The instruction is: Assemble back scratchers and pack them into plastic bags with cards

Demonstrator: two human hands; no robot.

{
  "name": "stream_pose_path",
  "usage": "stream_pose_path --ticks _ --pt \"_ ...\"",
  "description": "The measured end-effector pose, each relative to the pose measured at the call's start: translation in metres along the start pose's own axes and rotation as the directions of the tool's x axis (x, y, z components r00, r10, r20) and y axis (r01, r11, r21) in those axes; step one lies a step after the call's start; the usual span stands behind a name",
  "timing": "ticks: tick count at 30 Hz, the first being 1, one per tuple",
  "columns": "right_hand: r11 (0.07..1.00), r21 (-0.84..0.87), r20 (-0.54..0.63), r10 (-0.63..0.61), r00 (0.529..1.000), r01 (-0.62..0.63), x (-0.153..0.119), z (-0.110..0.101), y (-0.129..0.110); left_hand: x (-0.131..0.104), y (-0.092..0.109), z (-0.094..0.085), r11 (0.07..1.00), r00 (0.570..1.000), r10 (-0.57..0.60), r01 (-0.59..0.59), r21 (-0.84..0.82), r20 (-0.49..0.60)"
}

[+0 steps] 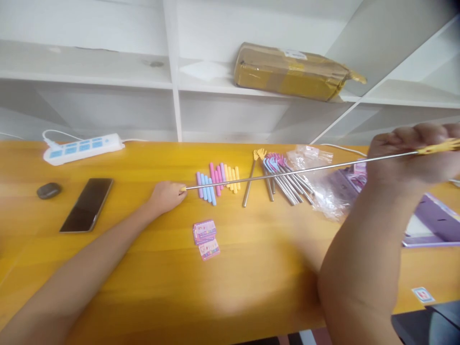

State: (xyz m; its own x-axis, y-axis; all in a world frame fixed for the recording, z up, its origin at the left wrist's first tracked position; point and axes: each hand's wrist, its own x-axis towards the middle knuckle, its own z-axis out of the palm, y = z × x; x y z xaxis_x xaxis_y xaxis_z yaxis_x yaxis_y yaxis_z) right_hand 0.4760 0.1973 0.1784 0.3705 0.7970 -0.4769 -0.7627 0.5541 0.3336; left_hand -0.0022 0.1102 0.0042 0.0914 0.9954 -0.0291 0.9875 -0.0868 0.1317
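A telescopic back scratcher point(305, 170) stretches across the view, its thin metal rod pulled out long. My left hand point(166, 196) is closed around its yellow grip end, low over the table. Raised at the right, my right hand point(398, 153) has its fingers curled by the yellow claw head point(438, 146), which is partly cut off by the frame edge. Beneath the rod lie pink, blue, purple and yellow grip tubes point(208, 188) in a row. Beside them are a yellow-clawed scratcher point(249, 182) and a pile of scratchers point(287, 182) with blue, pink and purple claws.
Clear plastic bags point(327, 196) and a purple box point(436, 220) lie at the right. Small printed cards point(205, 235) are nearer me. A phone point(87, 205), a dark case point(49, 190) and a power strip point(84, 149) sit left. A taped parcel point(287, 72) rests on the shelf.
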Motion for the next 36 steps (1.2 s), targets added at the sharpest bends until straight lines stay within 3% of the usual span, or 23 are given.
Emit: stream_pose_path --ticks 1,2,3,4,5,7,9,12,14,16,19,22,29,36 --pt "0.958 -0.287 0.215 0.079 0.973 -0.014 0.003 -0.006 0.012 0.000 0.001 0.000 1.000 1.000 -0.010 0.010 -0.003 -0.003" --pt "0.833 -0.550 0.387 0.193 0.901 0.058 0.006 -0.016 0.027 0.000 0.002 0.000 1.000 1.000 -0.021 0.021 -0.006 -0.006" --pt "0.688 -0.703 0.493 0.290 0.820 0.180 0.008 -0.029 0.043 0.001 0.003 0.000 0.999 0.999 -0.036 0.036 -0.011 -0.010" --pt "0.586 -0.754 0.549 0.312 0.775 0.298 0.009 -0.047 0.059 0.001 0.005 0.000 0.998 0.998 -0.056 0.056 -0.018 -0.013" --pt "0.512 -0.783 0.558 0.330 0.762 0.352 0.008 -0.070 0.076 0.001 0.006 0.000 0.997 0.997 -0.079 0.078 -0.030 -0.017" --pt "0.416 -0.799 0.594 0.435 0.676 0.434 -0.003 -0.127 0.106 0.001 0.009 0.000 0.991 0.992 -0.120 0.119 -0.056 -0.023" --pt "0.285 -0.843 0.526 0.612 0.590 0.456 -0.024 -0.192 0.127 0.001 0.011 0.000 0.986 0.989 -0.146 0.144 -0.079 -0.027" --pt "0.200 -0.896 0.391 0.777 0.493 0.396 -0.060 -0.273 0.137 -0.003 0.013 0.000 0.985 0.991 -0.129 0.123 -0.120 -0.036" --pt "0.192 -0.912 0.353 0.817 0.456 0.363 -0.077 -0.301 0.135 -0.005 0.013 0.000 0.982 0.994 -0.101 0.092 -0.164 -0.043" --pt "0.178 -0.914 0.340 0.828 0.446 0.365 -0.084 -0.308 0.131 -0.007 0.013 0.001 0.978 0.996 -0.073 0.062 -0.199 -0.044" --pt "0.133 -0.911 0.310 0.845 0.435 0.390 -0.087 -0.300 0.124 -0.007 0.011 0.003 0.972 0.999 -0.004 -0.007 -0.234 -0.045" --pt "0.146 -0.910 0.319 0.843 0.433 0.387 -0.089 -0.293 0.119 -0.006 0.010 0.005 0.972 0.998 0.059 -0.066 -0.227 -0.038" --pt "0.120 -0.921 0.299 0.826 0.477 0.371 -0.091 -0.298 0.116 -0.005 0.009 0.006 0.984 0.996 0.085 -0.088 -0.157 -0.026" --pt "0.114 -0.919 0.294 0.836 0.464 0.376 -0.088 -0.295 0.116 -0.004 0.009 0.004 0.990 0.997 0.081 -0.082 -0.111 -0.012"
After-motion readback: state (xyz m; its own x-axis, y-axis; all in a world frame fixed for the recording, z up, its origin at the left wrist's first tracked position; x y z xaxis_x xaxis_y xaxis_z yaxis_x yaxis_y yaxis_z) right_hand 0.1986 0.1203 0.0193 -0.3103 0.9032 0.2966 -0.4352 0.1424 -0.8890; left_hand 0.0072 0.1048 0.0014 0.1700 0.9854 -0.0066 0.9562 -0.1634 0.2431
